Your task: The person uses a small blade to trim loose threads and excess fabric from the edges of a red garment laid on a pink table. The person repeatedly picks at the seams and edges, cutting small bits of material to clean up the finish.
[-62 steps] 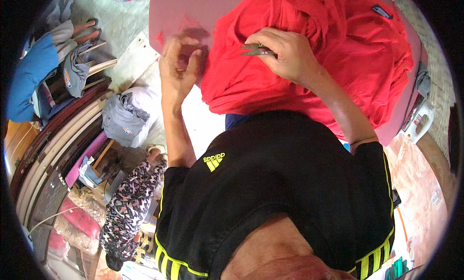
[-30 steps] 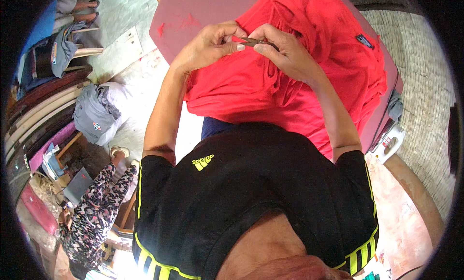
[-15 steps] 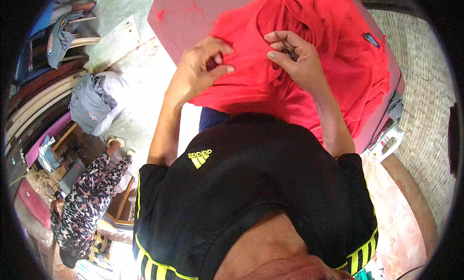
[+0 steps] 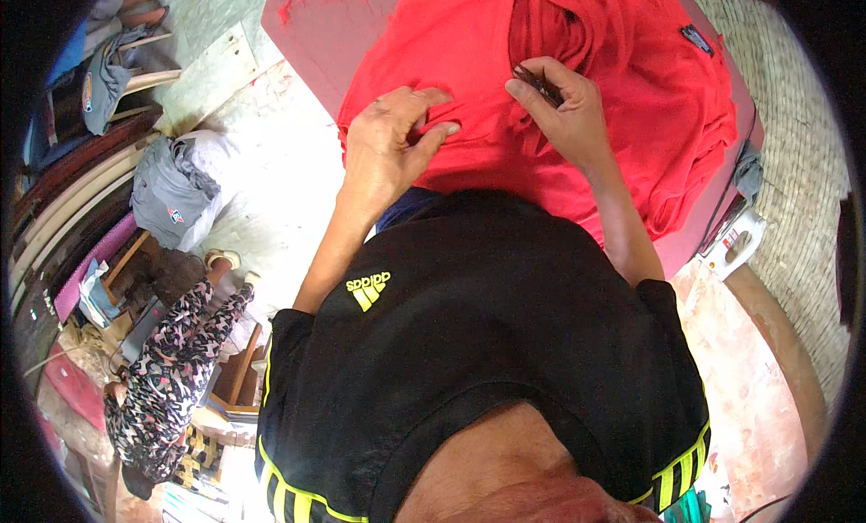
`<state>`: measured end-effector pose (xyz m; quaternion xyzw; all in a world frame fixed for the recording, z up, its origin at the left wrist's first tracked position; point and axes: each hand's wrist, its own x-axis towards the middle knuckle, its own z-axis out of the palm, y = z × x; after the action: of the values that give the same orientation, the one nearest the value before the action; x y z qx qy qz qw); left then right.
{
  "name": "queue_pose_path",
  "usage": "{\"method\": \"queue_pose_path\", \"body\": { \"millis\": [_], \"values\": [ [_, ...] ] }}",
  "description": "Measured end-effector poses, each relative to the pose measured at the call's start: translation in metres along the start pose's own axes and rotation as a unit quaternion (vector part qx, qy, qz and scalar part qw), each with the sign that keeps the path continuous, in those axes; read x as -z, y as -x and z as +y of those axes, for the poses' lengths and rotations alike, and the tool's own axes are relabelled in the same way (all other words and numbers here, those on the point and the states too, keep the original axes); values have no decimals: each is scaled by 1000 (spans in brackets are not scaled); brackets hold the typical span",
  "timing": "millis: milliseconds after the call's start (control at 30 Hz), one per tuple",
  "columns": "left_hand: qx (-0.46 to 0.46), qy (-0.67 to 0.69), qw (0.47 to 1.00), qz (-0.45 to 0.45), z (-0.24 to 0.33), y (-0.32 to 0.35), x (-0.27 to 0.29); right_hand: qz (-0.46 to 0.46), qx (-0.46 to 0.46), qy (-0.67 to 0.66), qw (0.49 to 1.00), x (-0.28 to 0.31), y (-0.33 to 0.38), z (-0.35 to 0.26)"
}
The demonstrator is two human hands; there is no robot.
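Note:
A red knit garment lies spread over the table, with an opening of bunched folds near its far middle. A dark label shows at its far right. My left hand rests over the garment's near left part, thumb and forefinger apart and nothing visible between them. Over the cloth just right of the middle, my right hand is closed around a small dark tool that looks like thread snips. The tool's tip points left toward the folds; most of it is hidden by the fingers.
Red lint lies on the maroon tabletop at far left. A white plastic device with a handle sits at the table's right edge, near a grey cloth. At left are a grey cloth bundle and a person in patterned clothes.
The garment's left side has spread further left across the table. My left hand has shifted right and slightly nearer me; my right hand, still holding the snips, has moved slightly right.

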<state>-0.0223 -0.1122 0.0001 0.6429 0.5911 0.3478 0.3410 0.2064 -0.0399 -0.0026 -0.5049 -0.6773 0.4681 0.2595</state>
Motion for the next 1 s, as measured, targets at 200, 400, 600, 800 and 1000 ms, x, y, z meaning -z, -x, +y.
{"method": "queue_pose_path", "body": {
  "millis": [200,400,600,800,1000],
  "values": [
    [-2,-28,999,28,7,4,-7,12,38,-19,999,0,2,2],
    [-39,-58,997,26,7,7,-10,4,29,10,1000,-2,4,4],
    [58,48,997,13,7,13,-8,44,213,47,975,-16,11,-33],
    [124,99,987,-22,0,13,-1,-91,146,138,975,-15,15,-26],
    [76,95,992,3,2,18,-9,-128,198,215,948,-18,13,-27]
  ]
}}
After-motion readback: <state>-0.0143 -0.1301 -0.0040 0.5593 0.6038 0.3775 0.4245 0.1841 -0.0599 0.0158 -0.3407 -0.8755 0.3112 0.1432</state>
